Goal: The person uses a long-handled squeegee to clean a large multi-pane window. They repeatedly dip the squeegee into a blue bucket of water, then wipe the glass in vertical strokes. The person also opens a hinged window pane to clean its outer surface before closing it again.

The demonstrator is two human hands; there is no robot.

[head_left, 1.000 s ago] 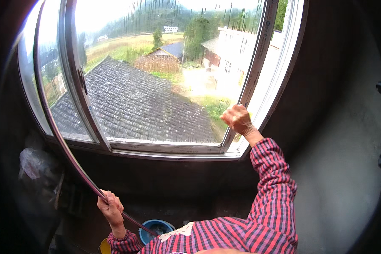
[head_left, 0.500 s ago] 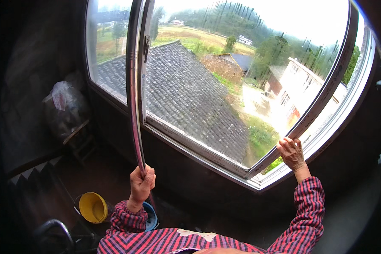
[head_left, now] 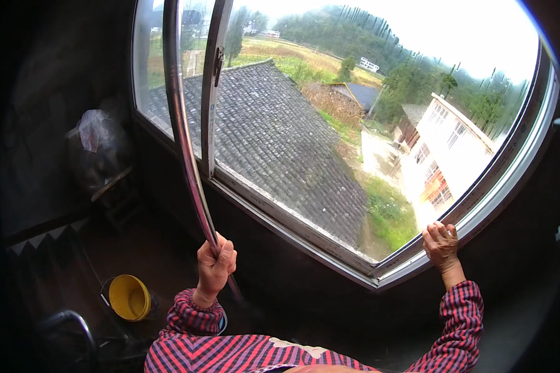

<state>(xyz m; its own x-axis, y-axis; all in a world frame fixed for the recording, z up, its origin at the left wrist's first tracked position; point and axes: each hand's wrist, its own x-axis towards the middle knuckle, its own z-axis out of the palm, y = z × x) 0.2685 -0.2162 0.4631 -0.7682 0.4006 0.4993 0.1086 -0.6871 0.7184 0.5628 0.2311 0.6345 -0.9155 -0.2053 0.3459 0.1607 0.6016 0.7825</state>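
Observation:
My left hand is closed in a fist around a long, shiny metal pole. The pole rises past the window to the top of the picture, and its lower end fades into the dark below the fist. At the right, my right hand has its fingers curled on the side edge of a sliding window sash. That sash now stands against the right side of the silver window frame. A dark latch shows on the sash's left upright.
On the floor at lower left stands a yellow bucket. A blue container's rim peeks out beside my left sleeve. A plastic-covered bundle rests by the left wall, and a curved metal tube is near the lower left. Outside lies a tiled roof.
My right hand and the sash have moved right, and the gap at the window's right side has closed. The pole's upper part has tilted left, still in my left hand.

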